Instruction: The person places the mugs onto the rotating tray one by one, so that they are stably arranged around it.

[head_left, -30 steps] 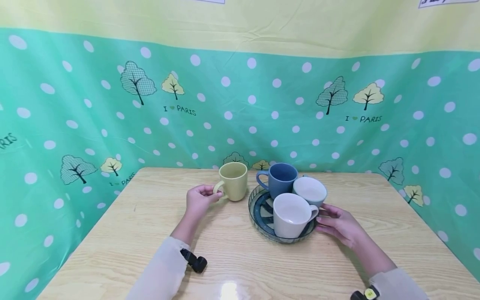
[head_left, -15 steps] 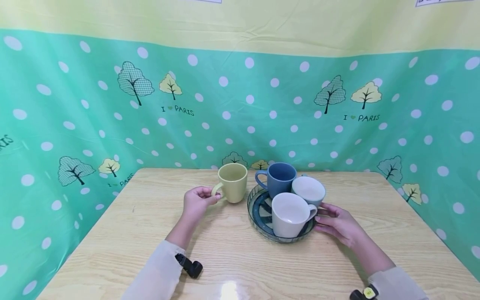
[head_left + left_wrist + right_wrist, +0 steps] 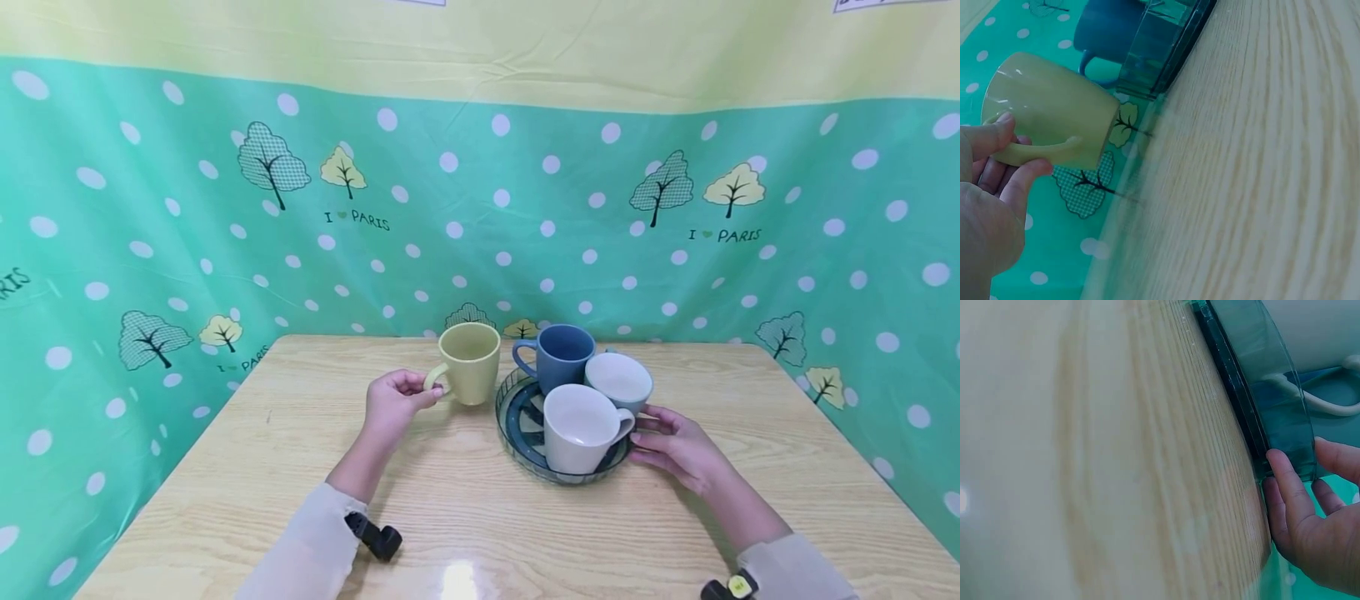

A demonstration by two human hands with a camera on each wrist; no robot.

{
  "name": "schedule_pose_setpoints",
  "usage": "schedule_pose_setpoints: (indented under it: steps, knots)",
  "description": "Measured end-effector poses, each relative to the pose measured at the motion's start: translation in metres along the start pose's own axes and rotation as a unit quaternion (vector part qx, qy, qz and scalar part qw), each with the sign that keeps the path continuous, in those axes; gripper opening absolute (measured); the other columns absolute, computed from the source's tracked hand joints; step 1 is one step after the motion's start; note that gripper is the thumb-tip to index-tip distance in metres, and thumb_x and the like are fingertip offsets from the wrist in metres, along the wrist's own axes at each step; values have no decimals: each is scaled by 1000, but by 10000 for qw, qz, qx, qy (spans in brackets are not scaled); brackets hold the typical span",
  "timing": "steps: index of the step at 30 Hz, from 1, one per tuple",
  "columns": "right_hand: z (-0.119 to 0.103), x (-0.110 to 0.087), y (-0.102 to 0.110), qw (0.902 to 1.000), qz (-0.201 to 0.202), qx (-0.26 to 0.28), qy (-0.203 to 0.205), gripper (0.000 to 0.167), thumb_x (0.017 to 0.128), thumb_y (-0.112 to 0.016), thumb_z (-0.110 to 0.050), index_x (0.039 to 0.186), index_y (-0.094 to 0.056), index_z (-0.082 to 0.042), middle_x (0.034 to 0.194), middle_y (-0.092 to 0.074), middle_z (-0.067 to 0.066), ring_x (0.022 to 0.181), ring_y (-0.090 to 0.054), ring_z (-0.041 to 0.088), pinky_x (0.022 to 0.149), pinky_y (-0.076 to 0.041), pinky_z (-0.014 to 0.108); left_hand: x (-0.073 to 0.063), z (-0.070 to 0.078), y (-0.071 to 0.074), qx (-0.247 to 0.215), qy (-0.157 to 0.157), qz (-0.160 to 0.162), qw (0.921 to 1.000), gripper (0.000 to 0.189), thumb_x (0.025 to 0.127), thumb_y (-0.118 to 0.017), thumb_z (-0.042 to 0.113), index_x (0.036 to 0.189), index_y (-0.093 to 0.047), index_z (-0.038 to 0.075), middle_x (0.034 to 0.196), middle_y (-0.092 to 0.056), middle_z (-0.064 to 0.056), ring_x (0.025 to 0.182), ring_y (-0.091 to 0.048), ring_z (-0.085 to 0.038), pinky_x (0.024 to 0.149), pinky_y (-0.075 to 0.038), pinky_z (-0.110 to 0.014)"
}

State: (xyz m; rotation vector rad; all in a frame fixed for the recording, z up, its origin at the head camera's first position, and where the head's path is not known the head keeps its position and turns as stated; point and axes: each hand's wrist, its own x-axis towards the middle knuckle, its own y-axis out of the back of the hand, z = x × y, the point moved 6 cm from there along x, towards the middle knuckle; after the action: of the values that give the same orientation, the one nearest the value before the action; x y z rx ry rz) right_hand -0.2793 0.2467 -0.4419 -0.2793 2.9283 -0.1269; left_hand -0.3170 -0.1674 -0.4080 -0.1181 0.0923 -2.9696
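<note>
In the head view, my left hand [image 3: 393,402] pinches the handle of a pale yellow mug [image 3: 471,364], left of a round tray. The left wrist view shows thumb and fingers on the handle, and backdrop between the mug's base and the table. The tray [image 3: 512,429] has a clear side wall and a dark blue-and-white patterned bottom. It carries a blue mug [image 3: 564,358], a light blue cup [image 3: 619,382] with a white inside and a white mug [image 3: 579,433]. My right hand [image 3: 675,450] holds the tray's right side, thumb and fingers at its wall [image 3: 1285,434].
A light wood table [image 3: 465,517] lies under everything. Behind it and at both sides hangs a green, dotted cloth [image 3: 495,225] with printed trees. A black wrist camera [image 3: 378,537] sits on the left sleeve, and another [image 3: 723,588] on the right.
The yellow mug has shifted slightly and now leans a little to the right. My left forearm has moved slightly left and down. The right hand and the tray have stayed in place.
</note>
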Motion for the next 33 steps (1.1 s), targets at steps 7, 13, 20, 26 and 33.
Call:
schedule_pose_setpoints:
  steps: [7,13,20,26,33]
  knots:
    - [0,-1,-1,10000,-38,-30,36,76,92,-58,9,150,-9,10,147,-21,38,100,-65,20,92,-55,43,-3,6,-4,-235,-76,-85,9997,22,71,-77,-15,89,-67,-7,81,-71,-12,74,-71,-18,72,-61,-30]
    - [0,-1,-1,10000,-27,-44,45,76,92,-58,8,150,-9,10,147,-21,37,100,-65,19,92,-55,42,-8,15,-9,-253,-195,-147,9994,26,71,-79,-13,93,-66,-11,80,-71,-12,74,-70,-17,71,-62,-30]
    - [0,-2,-1,10000,-12,-59,54,76,92,-59,8,150,-9,10,147,-21,37,100,-64,19,92,-55,42,-14,28,-18,-253,-294,-216,9990,26,71,-79,-12,94,-67,-11,80,-70,-11,73,-68,-17,71,-62,-30]
    - [0,-1,0,10000,-47,-19,28,79,92,-59,8,151,-7,9,148,-19,38,100,-64,19,93,-55,42,-17,30,-27,-387,-186,-330,9985,28,72,-77,-14,96,-65,-14,81,-71,-13,74,-70,-17,72,-61,-30]
    - [1,-2,0,9997,-180,132,-24,80,91,-58,9,152,-5,8,149,-13,40,103,-64,20,95,-53,42,-21,27,-37,-375,-161,-428,9982,26,71,-78,-13,94,-66,-12,82,-71,-15,74,-70,-18,71,-61,-30]
